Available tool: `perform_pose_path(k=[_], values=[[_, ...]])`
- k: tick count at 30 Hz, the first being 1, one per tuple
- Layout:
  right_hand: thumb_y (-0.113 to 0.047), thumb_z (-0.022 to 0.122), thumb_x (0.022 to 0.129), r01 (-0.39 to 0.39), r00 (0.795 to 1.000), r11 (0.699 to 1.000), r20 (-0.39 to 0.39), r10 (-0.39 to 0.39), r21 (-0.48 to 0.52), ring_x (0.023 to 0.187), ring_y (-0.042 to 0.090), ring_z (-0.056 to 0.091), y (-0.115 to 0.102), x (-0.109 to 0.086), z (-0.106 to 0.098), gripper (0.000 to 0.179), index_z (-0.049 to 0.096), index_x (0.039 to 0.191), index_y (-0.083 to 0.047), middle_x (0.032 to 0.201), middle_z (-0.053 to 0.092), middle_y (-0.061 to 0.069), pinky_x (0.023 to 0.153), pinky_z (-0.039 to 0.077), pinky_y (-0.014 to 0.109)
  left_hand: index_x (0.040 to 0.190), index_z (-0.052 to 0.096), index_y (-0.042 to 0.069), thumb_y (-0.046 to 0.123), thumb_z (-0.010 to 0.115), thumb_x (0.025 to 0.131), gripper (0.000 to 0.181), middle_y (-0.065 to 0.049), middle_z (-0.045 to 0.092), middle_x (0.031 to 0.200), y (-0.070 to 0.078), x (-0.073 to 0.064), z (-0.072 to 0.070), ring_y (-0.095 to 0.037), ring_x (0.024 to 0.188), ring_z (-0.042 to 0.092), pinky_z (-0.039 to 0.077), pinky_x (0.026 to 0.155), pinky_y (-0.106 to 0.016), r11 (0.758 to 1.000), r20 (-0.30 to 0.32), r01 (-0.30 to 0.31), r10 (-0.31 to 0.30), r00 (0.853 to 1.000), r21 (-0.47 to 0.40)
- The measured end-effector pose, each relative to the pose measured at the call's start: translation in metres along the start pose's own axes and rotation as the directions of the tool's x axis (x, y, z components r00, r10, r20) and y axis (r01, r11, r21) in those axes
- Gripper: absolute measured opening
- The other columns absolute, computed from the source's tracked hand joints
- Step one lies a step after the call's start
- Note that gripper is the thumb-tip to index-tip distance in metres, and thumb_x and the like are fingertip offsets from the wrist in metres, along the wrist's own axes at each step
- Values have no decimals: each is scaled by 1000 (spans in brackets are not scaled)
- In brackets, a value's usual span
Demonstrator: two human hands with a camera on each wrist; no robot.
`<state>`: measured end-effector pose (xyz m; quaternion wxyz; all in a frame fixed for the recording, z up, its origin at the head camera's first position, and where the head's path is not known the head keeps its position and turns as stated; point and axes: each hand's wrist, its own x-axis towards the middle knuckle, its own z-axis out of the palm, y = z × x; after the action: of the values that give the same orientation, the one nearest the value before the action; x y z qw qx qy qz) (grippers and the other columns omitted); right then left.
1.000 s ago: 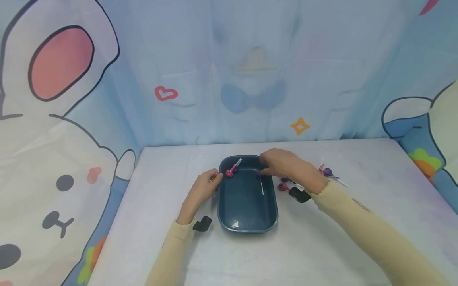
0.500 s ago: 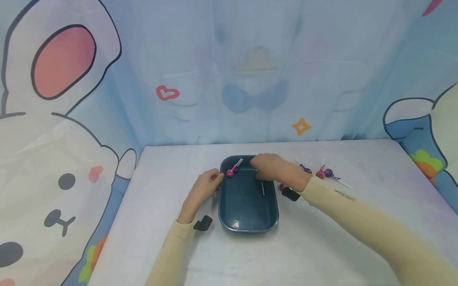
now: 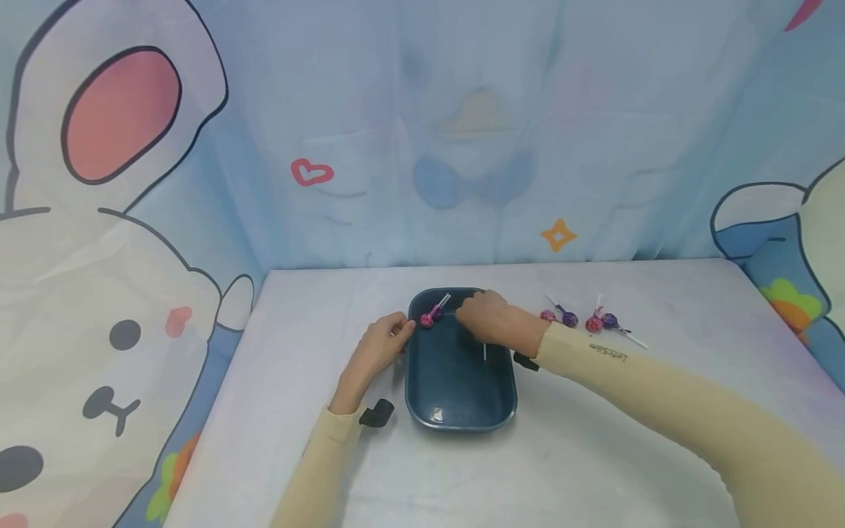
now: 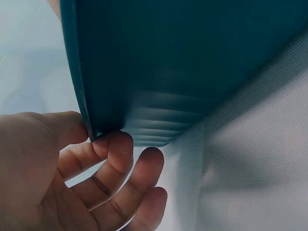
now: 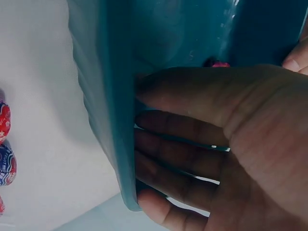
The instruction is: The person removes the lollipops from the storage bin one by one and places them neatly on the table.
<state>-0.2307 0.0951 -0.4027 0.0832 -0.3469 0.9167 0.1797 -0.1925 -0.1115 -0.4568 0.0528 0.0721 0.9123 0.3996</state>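
Note:
A dark blue-green rectangular tray point(image 3: 458, 396) lies on the white table. My left hand point(image 3: 378, 343) pinches its left rim between thumb and index finger, the other fingers loosely curled below in the left wrist view. My right hand point(image 3: 496, 320) is inside the tray's upper right part, palm down. In the right wrist view the tray wall point(image 5: 115, 96) covers its fingertips, so I cannot tell whether they hold anything. A lollipop stick point(image 3: 485, 353) shows below that hand, its candy hidden. A pink lollipop point(image 3: 427, 321) and a purple lollipop point(image 3: 439, 313) lie together at the tray's upper left.
Right of the tray, several wrapped lollipops lie on the table point(image 3: 594, 425), among them a purple one point(image 3: 569, 319) and a red one point(image 3: 593, 323). A printed curtain point(image 3: 370, 110) hangs behind the table's back edge. Black wrist cameras point(image 3: 378, 413) sit at both wrists.
My right hand has moved left and slightly down, from the tray's right rim to farther inside, covering the purple candy on the right. My left hand stays at the left rim.

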Motion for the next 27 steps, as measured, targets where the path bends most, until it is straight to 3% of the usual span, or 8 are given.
perform_pose_path(k=[9, 14, 27], values=[[-12, 59, 86, 0, 1000, 999, -7, 0, -36, 78, 25, 60, -2, 2, 6, 11, 68, 93, -9, 86, 67, 8, 71, 50, 40, 78, 54, 17, 37, 48, 94, 26, 0, 58, 72, 1, -1, 0, -14, 63, 55, 42, 56, -28, 1000, 3, 7, -7, 1000, -6], [-16, 62, 84, -24, 1000, 996, 16, 25, -86, 79, 24, 60, -5, 6, 11, 13, 68, 95, -11, 87, 67, 7, 73, 51, 39, 78, 54, 17, 37, 47, 94, 26, 0, 58, 72, 3, -2, 0, -14, 63, 55, 42, 55, -28, 1000, 7, 5, -5, 1000, 3], [-17, 65, 83, -48, 999, 987, -21, 46, -156, 71, 22, 60, -9, 12, 18, 9, 71, 88, -11, 79, 67, 6, 65, 52, 37, 77, 53, 16, 35, 48, 94, 27, 0, 58, 71, 3, -1, -2, -13, 62, 54, 41, 54, -27, 1000, -1, -2, 2, 1000, 13]])
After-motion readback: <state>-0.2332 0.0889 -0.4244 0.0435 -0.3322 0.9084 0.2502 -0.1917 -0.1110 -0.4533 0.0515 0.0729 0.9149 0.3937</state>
